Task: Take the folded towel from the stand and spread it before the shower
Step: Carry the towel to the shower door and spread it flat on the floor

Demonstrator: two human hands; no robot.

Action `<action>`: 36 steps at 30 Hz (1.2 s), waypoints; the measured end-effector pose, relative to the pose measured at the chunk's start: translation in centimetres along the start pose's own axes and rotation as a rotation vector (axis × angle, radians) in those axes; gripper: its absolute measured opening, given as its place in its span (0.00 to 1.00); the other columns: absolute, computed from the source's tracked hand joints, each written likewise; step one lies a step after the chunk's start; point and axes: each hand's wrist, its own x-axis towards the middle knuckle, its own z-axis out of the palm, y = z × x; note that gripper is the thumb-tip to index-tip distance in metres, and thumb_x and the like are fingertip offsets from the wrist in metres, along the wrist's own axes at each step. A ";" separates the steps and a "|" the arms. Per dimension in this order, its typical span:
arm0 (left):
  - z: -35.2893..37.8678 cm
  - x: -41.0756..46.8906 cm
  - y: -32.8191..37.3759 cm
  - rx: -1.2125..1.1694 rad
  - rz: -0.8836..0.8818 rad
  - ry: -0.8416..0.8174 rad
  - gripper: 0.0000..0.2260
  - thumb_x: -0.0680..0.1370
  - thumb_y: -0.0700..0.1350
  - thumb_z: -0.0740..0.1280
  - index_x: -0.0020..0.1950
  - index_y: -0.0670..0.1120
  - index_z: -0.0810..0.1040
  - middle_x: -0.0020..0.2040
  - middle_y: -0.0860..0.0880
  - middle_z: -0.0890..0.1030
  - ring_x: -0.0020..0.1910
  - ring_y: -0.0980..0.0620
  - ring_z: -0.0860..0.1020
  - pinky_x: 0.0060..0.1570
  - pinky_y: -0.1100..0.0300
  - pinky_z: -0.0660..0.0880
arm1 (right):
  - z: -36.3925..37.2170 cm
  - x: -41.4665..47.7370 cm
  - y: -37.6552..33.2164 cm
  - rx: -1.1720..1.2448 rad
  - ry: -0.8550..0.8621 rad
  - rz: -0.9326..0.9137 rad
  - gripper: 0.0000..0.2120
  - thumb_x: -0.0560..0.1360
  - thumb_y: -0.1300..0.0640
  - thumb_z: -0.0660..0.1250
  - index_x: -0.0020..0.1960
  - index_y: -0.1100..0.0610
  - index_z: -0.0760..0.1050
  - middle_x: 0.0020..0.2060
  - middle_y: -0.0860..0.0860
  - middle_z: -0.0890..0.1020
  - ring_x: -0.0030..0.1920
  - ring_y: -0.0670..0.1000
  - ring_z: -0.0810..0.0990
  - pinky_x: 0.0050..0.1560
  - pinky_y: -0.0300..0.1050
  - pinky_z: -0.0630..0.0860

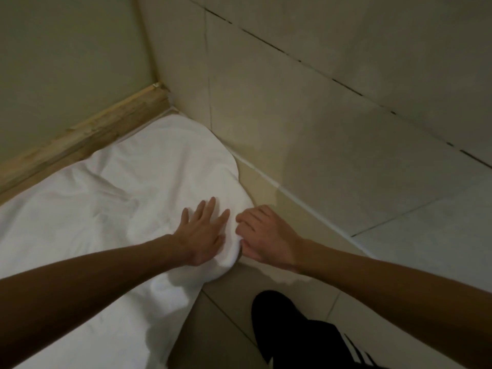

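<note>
- Both hands show in the single head view. My left hand (pixel 203 230) lies flat on the white towel (pixel 119 203), fingers straight and fanned apart, pressing the cloth down.
- My right hand (pixel 262 234) is just beside the left, at the towel's right-hand edge. Its fingers are curled and pinch a bunched fold of that edge.
- The towel lies opened on the tiled floor (pixel 399 262). Its far side runs along the wooden skirting (pixel 87 134), and one end reaches into the corner by the tiled wall (pixel 319 102).
- Its long axis runs from that corner down to the lower left, passing under my left forearm.
- Most of the cloth lies left of and beyond my fingers, and only the rumpled edge sits between my hands. My right hand is the nearer to that lump.
- I judge the next move is to draw this edge out to the right, across the short axis, while the left palm anchors the towel.
- Soft wrinkles cross the middle of the towel.
- My dark trouser leg (pixel 306 334) is near the towel's edge.
- No shower fitting shows, so I cannot tell where the shower lies.
</note>
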 end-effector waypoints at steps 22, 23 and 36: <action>-1.5 4.1 -0.7 0.227 0.150 0.265 0.38 0.76 0.48 0.60 0.77 0.54 0.36 0.78 0.41 0.40 0.71 0.40 0.60 0.65 0.48 0.64 | 3.8 -0.1 0.0 0.126 -0.329 0.364 0.29 0.77 0.52 0.58 0.75 0.58 0.56 0.76 0.60 0.54 0.76 0.59 0.51 0.72 0.58 0.52; -1.5 4.3 -1.0 0.262 0.166 0.259 0.38 0.77 0.48 0.60 0.77 0.54 0.36 0.78 0.42 0.40 0.71 0.40 0.59 0.64 0.48 0.63 | 3.9 0.1 -0.4 0.106 -0.318 0.337 0.29 0.76 0.54 0.60 0.75 0.59 0.58 0.76 0.61 0.55 0.75 0.60 0.52 0.71 0.59 0.52; 1.6 2.3 -4.3 0.273 0.168 0.289 0.30 0.81 0.51 0.49 0.76 0.50 0.32 0.78 0.42 0.41 0.76 0.40 0.54 0.71 0.45 0.54 | 3.6 3.1 1.0 0.629 -0.047 0.892 0.10 0.79 0.54 0.57 0.40 0.55 0.70 0.38 0.52 0.76 0.39 0.54 0.75 0.41 0.48 0.71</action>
